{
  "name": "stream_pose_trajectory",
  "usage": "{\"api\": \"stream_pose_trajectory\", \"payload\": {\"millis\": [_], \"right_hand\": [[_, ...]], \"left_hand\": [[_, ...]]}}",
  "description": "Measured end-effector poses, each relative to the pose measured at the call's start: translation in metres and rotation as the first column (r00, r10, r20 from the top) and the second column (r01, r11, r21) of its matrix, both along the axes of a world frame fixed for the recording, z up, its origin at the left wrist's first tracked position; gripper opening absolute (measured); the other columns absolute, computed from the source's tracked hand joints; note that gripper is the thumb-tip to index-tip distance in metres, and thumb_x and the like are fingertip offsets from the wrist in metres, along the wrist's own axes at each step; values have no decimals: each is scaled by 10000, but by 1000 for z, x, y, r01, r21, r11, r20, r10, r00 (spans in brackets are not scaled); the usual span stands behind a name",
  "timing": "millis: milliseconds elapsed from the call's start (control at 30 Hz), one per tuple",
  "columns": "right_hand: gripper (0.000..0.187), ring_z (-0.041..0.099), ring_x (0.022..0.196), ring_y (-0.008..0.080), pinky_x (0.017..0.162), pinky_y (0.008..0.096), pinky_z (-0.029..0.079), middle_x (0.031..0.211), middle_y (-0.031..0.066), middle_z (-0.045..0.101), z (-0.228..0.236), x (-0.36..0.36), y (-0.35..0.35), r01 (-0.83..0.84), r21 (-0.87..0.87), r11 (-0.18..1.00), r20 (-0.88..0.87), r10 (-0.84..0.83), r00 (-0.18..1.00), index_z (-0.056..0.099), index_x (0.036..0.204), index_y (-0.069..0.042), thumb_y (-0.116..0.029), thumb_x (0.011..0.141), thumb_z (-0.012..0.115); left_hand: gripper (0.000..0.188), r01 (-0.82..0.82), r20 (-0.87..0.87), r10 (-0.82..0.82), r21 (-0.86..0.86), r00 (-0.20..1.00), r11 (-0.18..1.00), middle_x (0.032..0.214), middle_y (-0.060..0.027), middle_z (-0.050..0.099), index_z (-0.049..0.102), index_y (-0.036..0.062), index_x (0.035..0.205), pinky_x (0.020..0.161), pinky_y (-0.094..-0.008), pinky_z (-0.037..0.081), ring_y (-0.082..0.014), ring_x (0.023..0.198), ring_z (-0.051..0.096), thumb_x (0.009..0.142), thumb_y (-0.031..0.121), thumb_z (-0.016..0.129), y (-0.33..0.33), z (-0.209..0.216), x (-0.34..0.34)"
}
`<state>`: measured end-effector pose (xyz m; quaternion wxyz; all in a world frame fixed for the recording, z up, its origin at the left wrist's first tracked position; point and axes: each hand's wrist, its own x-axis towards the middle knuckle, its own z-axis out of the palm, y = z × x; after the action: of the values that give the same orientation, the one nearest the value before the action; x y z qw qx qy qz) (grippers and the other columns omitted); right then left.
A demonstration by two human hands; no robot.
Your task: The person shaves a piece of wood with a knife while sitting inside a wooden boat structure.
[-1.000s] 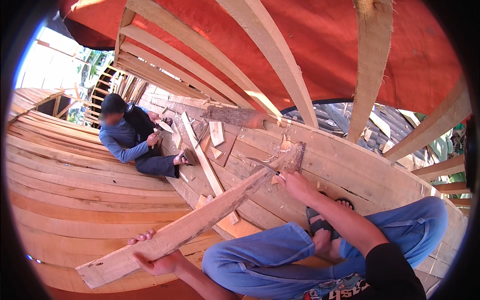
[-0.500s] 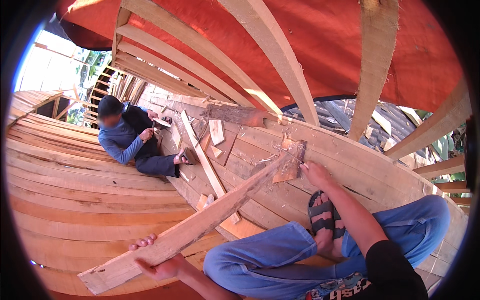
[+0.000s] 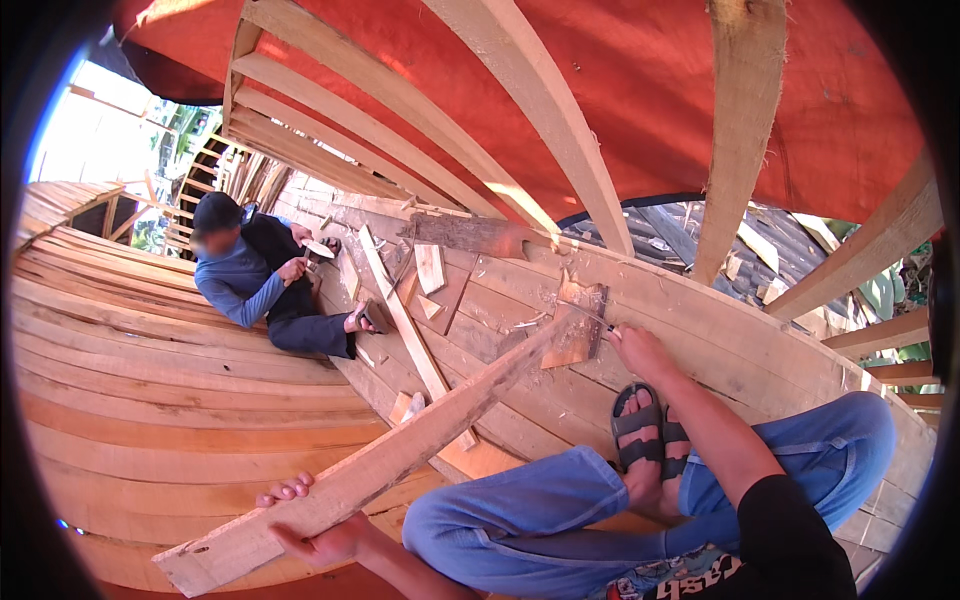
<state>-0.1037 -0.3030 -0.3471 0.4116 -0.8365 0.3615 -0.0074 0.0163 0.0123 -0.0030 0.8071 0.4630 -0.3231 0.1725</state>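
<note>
At 6 o'clock, L hand (image 3: 318, 530) gripping long pale wooden plank (image 3: 400, 450); R hand (image 3: 640, 350) pinching thin tool at 3 o'clock end, marking apparently begun, unfinished.

There is one view only, from a wide fisheye camera on the person's head. It looks down and forward, close over the person's own bent legs (image 3: 560, 510), into the wooden hull (image 3: 150, 400). Straight ribs (image 3: 520, 100) bend near the round rim. A second person (image 3: 260, 290) sits farther away, at upper left.
</note>
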Motion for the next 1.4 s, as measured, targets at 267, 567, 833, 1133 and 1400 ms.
{"api": "stream_pose_trajectory", "payload": {"millis": [267, 567, 833, 1133, 1400], "right_hand": [[419, 615, 826, 465, 752, 522, 487, 851, 306, 624, 58, 29, 45, -144, 131, 981, 236, 110, 965, 557, 979, 61, -339, 975, 432], [411, 617, 855, 458, 765, 518, 490, 869, 296, 630, 27, 29, 18, -82, 105, 991, 98, 72, 993, 548, 1010, 57, -337, 974, 438], [415, 630, 810, 451, 723, 511, 504, 848, 272, 644, 8, 2, 5, -8, 32, 999, -2, 8, 1000, 592, 977, 42, -338, 976, 424], [409, 622, 844, 454, 760, 512, 493, 890, 292, 629, 69, 38, 46, -159, 86, 984, 149, 145, 978, 586, 983, 55, -324, 969, 431], [384, 621, 907, 438, 783, 514, 496, 931, 287, 626, -12, -2, 3, -97, 42, 994, -14, 97, 995, 573, 1032, 39, -307, 976, 415]], "left_hand": [[301, -73, -15, 73, -1, 997, 997, 885, -59, 482, 481, 33, 1062, 800, -343, 418, -186, 836, 488, 921, 297, 517, 1, -2, 0], [309, -99, 8, 99, 22, 995, 995, 887, -60, 496, 460, 65, 1079, 805, -345, 408, -182, 815, 483, 933, 335, 487, -4, -1, -2], [300, -62, 3, 62, 26, 998, 998, 883, -56, 485, 453, 60, 1076, 803, -348, 404, -185, 815, 476, 935, 324, 478, -3, -1, -3], [311, -97, -7, 97, 28, 995, 995, 878, -64, 473, 455, 56, 1078, 807, -356, 399, -190, 807, 469, 933, 330, 486, -1, -1, -2], [315, -41, 1, 41, 19, 999, 999, 875, -60, 469, 465, 30, 1077, 797, -337, 410, -181, 828, 475, 913, 293, 522, 0, 2, -4]]}}
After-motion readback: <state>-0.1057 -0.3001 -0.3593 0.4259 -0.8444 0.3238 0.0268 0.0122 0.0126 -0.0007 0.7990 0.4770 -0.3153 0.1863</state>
